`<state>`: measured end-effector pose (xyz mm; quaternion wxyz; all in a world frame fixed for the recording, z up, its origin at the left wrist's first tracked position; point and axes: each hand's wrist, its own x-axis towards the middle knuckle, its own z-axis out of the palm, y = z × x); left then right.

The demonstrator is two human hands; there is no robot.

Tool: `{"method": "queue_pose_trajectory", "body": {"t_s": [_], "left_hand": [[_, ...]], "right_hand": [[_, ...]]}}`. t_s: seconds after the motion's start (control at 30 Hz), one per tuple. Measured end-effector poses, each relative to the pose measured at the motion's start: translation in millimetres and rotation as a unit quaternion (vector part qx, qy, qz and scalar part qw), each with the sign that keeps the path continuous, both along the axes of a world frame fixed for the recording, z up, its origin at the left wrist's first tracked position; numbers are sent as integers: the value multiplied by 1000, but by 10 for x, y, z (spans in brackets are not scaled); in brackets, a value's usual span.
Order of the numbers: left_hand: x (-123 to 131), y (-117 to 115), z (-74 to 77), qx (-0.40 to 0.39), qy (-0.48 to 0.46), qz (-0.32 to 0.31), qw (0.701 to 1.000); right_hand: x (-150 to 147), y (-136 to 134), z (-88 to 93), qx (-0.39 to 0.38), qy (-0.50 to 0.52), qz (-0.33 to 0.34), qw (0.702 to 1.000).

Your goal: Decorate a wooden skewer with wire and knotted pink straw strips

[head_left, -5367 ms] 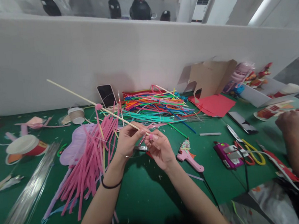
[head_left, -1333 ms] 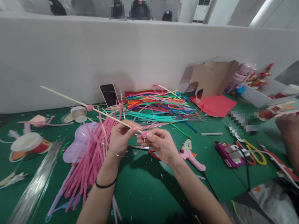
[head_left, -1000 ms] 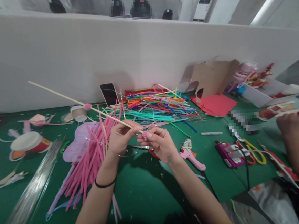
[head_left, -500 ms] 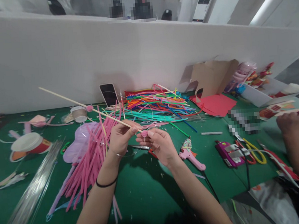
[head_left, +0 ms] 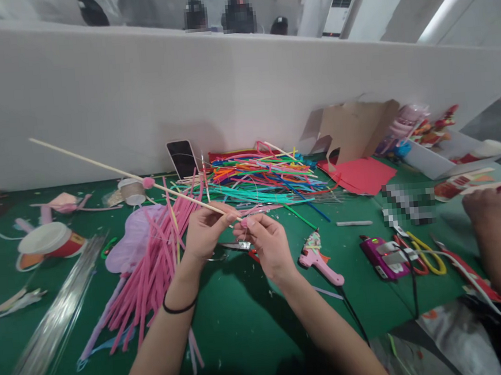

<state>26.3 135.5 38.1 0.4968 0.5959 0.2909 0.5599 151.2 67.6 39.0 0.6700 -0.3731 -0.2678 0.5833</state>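
Note:
My left hand (head_left: 210, 230) is closed around a thin wooden stick (head_left: 87, 160), which slants up to the far left. Partway along the stick sits a pink fuzzy ball (head_left: 148, 183). At the stick's near end, my right hand (head_left: 268, 241) pinches a small pink fuzzy piece (head_left: 244, 222) between thumb and finger. A thin wire loops near both hands, and its full course is hard to follow. Below the fingers lies a pair of scissors (head_left: 238, 246), partly covered by my right hand. Pink pipe cleaners (head_left: 149, 282) lie in a bundle beside my left forearm.
Behind my hands is a pile of coloured pipe cleaners (head_left: 266, 172), with a phone (head_left: 183, 159) leaning on the partition. A pink glue gun (head_left: 321, 263) and a purple power block (head_left: 384, 258) lie to the right. A co-worker's hand (head_left: 490, 209) shows at the far right.
The stick has slid or swung a little toward the left, its far end now farther left and slightly higher. My right fingers have curled in more around the pink piece.

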Motion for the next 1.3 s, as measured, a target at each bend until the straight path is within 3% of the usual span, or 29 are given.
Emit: {"method": "queue_pose_trajectory", "body": {"t_s": [0.3, 0.87, 1.07, 1.3], "left_hand": [[-20, 11, 27, 10, 20, 7, 1000], [-24, 16, -10, 44, 64, 1, 997], [-54, 26, -1, 42, 55, 17, 997], [-42, 29, -27, 49, 60, 16, 997]], "right_hand": [[-26, -7, -53, 12, -12, 20, 1000], [15, 47, -110, 4, -32, -6, 999], [21, 44, -91, -3, -37, 19, 999], [-20, 50, -96, 9, -56, -20, 998]]}}
